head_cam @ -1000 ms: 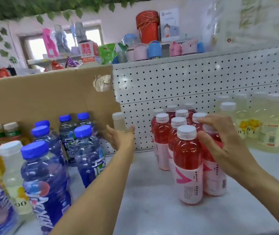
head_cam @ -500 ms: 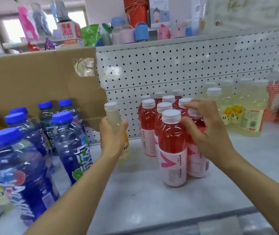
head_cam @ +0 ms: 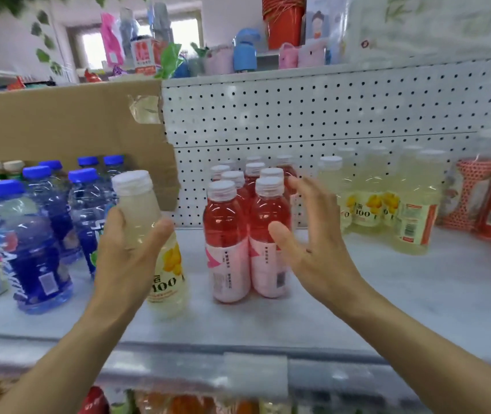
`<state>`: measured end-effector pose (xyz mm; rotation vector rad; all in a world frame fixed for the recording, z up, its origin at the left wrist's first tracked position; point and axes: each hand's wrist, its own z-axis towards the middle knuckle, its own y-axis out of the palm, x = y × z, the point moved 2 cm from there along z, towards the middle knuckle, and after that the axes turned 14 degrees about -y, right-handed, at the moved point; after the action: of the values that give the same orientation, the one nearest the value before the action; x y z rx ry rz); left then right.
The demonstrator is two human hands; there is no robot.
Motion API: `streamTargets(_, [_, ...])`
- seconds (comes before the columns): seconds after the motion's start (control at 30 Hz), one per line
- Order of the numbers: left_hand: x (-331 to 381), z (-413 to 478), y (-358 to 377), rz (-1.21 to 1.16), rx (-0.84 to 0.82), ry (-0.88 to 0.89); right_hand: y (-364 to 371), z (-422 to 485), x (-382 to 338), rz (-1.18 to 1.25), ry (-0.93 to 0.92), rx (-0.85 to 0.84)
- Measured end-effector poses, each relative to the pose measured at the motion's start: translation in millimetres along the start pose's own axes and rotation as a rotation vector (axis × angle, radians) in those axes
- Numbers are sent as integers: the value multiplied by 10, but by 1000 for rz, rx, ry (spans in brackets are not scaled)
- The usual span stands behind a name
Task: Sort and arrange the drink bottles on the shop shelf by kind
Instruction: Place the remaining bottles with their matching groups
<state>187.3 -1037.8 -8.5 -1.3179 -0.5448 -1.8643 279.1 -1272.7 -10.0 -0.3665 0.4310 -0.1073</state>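
Left hand [head_cam: 127, 258] grips one yellow bottle [head_cam: 168, 264]; right hand [head_cam: 313, 243] is spread, empty, beside red bottles [head_cam: 247, 234]. Step: relocating a stray. Next, likely: carry it rightward to the yellow group [head_cam: 387, 201].

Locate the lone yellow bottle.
Head view, left of centre: the yellow bottle is held in the left hand, between the blue-capped bottles and the red bottles.

Person's left hand [head_cam: 127, 258] is wrapped around a pale yellow bottle [head_cam: 141, 213] with a white cap, tilted a bit, in front of the blue-capped bottles [head_cam: 29, 240] and the cardboard sheet [head_cam: 59, 124]. The right hand [head_cam: 313, 243] is flat with fingers spread, just beside the right side of the red bottles [head_cam: 226, 234] bunched mid-shelf. More yellow bottles [head_cam: 387, 198] stand further right on the white shelf [head_cam: 357, 294], against the pegboard [head_cam: 298, 115].
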Motion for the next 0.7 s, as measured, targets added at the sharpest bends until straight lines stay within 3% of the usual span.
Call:
streamTargets(0.17, [643, -725, 185, -35, 76, 121, -370, -209, -68, 152, -98, -140])
streamTargets(0.27, [973, -1136, 541, -109, -38, 210, -505, -343, -81, 312, -29, -317])
streamTargets(0.4, [1135, -1438, 1295, -251, -261, 248, -832, -441, 54, 489, 39, -277])
streamTargets(0.57, [894, -1419, 2223, -224, -593, 29, -1377, -625, 601, 437, 225, -150])
streamTargets(0.7, [425, -1010, 2668, -20, -364, -248, -1661, -752, 1086, 263, 444, -73])
